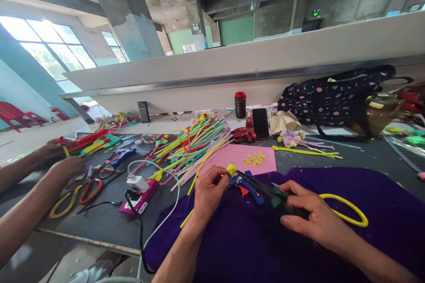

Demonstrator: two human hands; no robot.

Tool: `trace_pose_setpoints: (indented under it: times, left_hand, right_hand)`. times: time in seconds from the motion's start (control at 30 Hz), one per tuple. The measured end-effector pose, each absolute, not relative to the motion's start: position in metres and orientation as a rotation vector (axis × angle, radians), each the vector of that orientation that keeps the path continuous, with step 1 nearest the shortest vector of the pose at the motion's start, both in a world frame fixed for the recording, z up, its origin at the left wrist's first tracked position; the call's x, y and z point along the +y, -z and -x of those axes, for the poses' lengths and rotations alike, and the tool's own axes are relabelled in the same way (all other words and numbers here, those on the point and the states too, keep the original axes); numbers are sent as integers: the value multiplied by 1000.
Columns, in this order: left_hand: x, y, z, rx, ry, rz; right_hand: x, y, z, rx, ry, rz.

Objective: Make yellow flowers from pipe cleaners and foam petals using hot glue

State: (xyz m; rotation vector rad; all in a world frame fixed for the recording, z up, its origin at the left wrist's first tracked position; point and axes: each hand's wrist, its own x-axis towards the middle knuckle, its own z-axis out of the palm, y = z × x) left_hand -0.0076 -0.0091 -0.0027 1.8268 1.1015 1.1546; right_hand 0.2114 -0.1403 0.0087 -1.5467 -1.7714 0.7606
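Note:
Between thumb and fingertips, my left hand [212,190] pinches a small yellow fuzzy flower [231,169]; a yellow stem [186,219] shows beside my wrist. My right hand [307,210] is closed on dark long-nosed pliers [262,183], whose tips reach to the flower. Whether they grip it I cannot tell. Just behind the pliers lies a blue glue gun [254,192] with an orange trigger. Under my right hand, a yellow loop handle [352,216] lies on the purple cloth [239,239]. Small yellow pieces [255,158] lie on a pink sheet [226,157].
Pipe cleaners [195,141] are heaped behind my left hand. A purple power strip [139,199] and cables lie left. A co-worker's hands [64,168] work near scissors [76,196] at far left. A phone [260,124], bottle [240,105] and bag [325,97] stand behind.

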Motion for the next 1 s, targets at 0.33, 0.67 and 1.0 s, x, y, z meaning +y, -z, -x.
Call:
trace_pose_setpoints:
  times: [0.33, 0.67, 1.0]
  left_hand:
    - [-11, 1, 8, 1086, -1160, -1966]
    - [-11, -1, 9, 1052, -1157, -2098]
    - [-7, 2, 12, 1024, -1183, -2240]
  right_hand:
    - [-140, -8, -210, -1764, -785, 1555]
    - [-140, -3, -213, -1773, -783, 1531]
    - [-139, 0, -214, -1790, -778, 1527]
